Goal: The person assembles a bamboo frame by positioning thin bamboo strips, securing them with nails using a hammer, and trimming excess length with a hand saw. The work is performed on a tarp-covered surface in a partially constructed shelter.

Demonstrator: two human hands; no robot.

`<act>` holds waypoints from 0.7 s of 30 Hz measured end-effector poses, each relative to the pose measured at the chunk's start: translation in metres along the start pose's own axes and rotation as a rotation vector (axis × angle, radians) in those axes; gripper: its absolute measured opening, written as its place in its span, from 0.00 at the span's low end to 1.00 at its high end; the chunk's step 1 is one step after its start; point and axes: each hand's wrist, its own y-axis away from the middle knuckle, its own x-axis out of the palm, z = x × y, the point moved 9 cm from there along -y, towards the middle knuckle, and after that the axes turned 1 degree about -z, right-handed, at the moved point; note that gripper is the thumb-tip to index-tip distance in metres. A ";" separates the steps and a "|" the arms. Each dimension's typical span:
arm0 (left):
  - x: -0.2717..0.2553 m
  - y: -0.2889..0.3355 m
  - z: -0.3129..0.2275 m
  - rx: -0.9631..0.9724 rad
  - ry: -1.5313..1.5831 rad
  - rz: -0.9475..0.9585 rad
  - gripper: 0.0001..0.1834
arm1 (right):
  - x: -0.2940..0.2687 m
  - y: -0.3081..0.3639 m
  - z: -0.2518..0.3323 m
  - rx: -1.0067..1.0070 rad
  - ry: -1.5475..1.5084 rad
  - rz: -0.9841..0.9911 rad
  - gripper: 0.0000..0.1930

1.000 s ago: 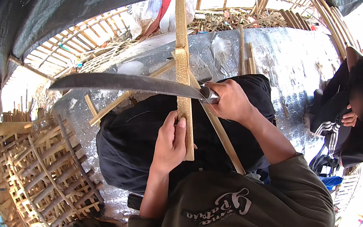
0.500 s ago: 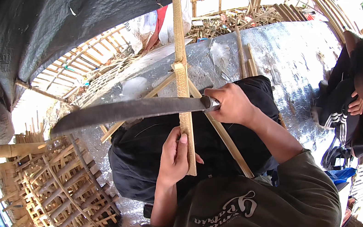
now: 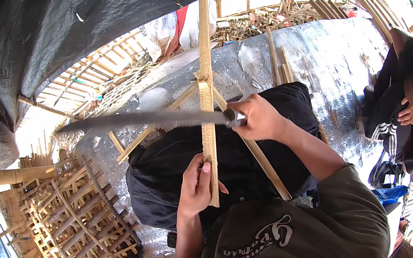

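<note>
My left hand (image 3: 196, 184) grips the lower end of a long, flat bamboo strip (image 3: 203, 39), thumb pressed on its face. The strip points away from me, over crossed bamboo slats (image 3: 258, 161) that lean across my lap. In my right hand (image 3: 257, 116) is the handle of a machete (image 3: 136, 119). Its long dark blade points left and lies across the strip, above my left hand; the blade is slightly blurred. A raised, rough node shows on the strip just beyond the blade. My legs in black cloth (image 3: 169, 160) are beneath.
A woven bamboo lattice (image 3: 73, 216) stands at the left. Silvery sheeting (image 3: 334, 58) covers the surface ahead, with bamboo sticks (image 3: 274, 58) on it. At the right sits another person (image 3: 406, 101) in dark clothes. Black tarpaulin (image 3: 96, 23) hangs overhead.
The machete has tilted, its handle turning and the blade now sloping slightly down to the right. My left hand and the strip's near end have shifted a little left and toward me.
</note>
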 end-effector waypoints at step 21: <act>0.004 0.002 -0.008 0.019 -0.223 -0.087 0.14 | 0.009 0.020 0.034 -0.007 0.219 0.086 0.13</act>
